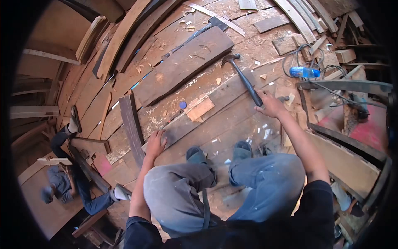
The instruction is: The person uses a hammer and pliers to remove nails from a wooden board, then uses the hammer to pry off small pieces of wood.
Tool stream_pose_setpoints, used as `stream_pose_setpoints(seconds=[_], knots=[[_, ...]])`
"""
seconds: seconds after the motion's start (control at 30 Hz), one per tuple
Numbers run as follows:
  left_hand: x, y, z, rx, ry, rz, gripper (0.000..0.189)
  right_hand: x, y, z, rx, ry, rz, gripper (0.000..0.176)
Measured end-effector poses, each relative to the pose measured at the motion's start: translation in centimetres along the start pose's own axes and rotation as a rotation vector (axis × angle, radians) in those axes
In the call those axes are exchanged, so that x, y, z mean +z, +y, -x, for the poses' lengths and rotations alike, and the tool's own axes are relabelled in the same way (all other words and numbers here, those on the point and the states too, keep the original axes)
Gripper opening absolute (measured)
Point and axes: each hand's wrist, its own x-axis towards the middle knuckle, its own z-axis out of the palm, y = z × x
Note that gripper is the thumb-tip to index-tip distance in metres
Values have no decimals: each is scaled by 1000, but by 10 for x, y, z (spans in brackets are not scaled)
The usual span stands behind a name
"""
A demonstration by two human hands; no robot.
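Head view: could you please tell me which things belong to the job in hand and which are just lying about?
In hand: hammer in right hand; plank under left hand.
Lying about: water bottle, cable, wood block, blue cap, dark board.

Black-handled claw hammer (245,79), dark steel head: slanted, head pointing away, handle end gripped in right hand (271,106). Long weathered wooden plank (215,99): flat, diagonal, left hand (155,143) resting on near end.

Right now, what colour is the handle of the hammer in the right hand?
Black. The head view shows the hammer handle best, gripped by the right hand.
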Motion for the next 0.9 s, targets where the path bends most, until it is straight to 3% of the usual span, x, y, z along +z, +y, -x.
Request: stream_pose_setpoints(seconds=[0.1,0.3,0.37,0.4,0.5,0.53,0.63,0.9], knots=[[55,-15,-6,-58,225,-80,43,23,1,-36,61,-109,-6,90],[129,-45,-32,-122,566,-308,40,71,17,-65,57,139,-245,84],[135,-43,-30,-135,588,-368,41,87,36,-71,-76,279,-216,77],[135,-43,-27,-168,532,-374,53,85,35,-68,-149,346,-199,73],[117,-20,-9,-93,524,-259,69,54,6,-49,154,102,-529,58],[122,-23,-9,-96,535,-259,81,56,7,-46,166,116,-672,45],[135,-27,-7,-55,598,-151,78,50,11,-43,208,-46,-893,38],[146,-14,10,-114,608,-183,79,56,1,-52,255,-40,-918,33]])
